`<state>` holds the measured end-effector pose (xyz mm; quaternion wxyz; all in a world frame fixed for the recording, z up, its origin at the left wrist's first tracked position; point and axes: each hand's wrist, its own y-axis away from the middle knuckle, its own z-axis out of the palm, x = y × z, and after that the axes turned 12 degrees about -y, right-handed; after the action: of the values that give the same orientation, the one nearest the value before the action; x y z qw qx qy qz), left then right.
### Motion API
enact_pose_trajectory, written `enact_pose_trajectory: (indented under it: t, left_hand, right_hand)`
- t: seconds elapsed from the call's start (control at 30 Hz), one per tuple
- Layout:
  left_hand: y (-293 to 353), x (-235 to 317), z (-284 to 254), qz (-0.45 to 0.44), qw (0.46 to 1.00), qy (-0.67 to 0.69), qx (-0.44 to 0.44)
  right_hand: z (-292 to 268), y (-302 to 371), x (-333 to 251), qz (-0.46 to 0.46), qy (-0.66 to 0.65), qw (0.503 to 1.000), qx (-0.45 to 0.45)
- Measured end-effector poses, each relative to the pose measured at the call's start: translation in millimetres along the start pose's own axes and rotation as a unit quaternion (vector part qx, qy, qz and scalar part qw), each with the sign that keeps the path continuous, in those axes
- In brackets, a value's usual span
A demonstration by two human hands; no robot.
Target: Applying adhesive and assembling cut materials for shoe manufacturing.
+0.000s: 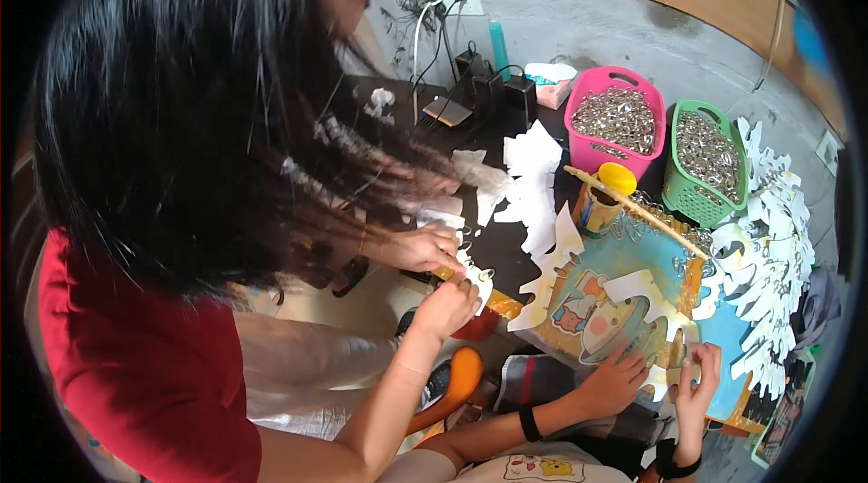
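Observation:
My left hand (617, 385), a black band on its wrist, lies over the near edge of the board with its fingers bent against a white, yellow-stained cut-out strip (649, 291). To its right, my right hand (698, 379) is raised beside the strip's lower end, thumb and fingers curled together. Whatever those fingers pinch is too small to make out. Under the strip lies a blue board (592, 257) with a cartoon picture. At the left, a co-worker in a red top holds a white cut-out piece (479, 288) with metal rings in both hands.
A pink basket (574, 135) and a green basket (692, 203) hold many metal rings. A yellow-lidded can (595, 212) stands by a wooden stick (646, 219). White cut-outs (764, 248) pile up at the right. Chargers and cables (488, 85) sit near the wall.

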<state>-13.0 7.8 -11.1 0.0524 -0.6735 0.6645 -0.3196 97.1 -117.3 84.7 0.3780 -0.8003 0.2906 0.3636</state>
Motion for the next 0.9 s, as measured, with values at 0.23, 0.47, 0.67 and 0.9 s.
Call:
enact_pose_trajectory:
  t: [0.23, 0.47, 0.67, 0.9]
  left_hand:
    - [-14.5, 1.8, -14.7, 0.031, 0.999, -0.043, -0.005]
    - [-12.7, 2.8, -6.8, 0.034, 0.999, -0.028, 0.004]
    - [-5.6, 0.7, -7.1, 0.013, 0.999, -0.005, 0.031]
    - [-7.3, -1.5, -8.5, 0.004, 1.0, 0.022, -0.003]
  right_hand:
    - [7.0, -64.9, -69.9, -0.099, 0.061, 0.96, -0.256]
    - [-3.5, -25.9, -7.0, -0.052, 0.098, 0.97, -0.217]
    - [-11.6, 5.2, 6.8, 0.015, 0.053, 0.982, -0.181]
    - [-9.1, 19.1, 12.7, 0.047, 0.028, 0.986, -0.158]
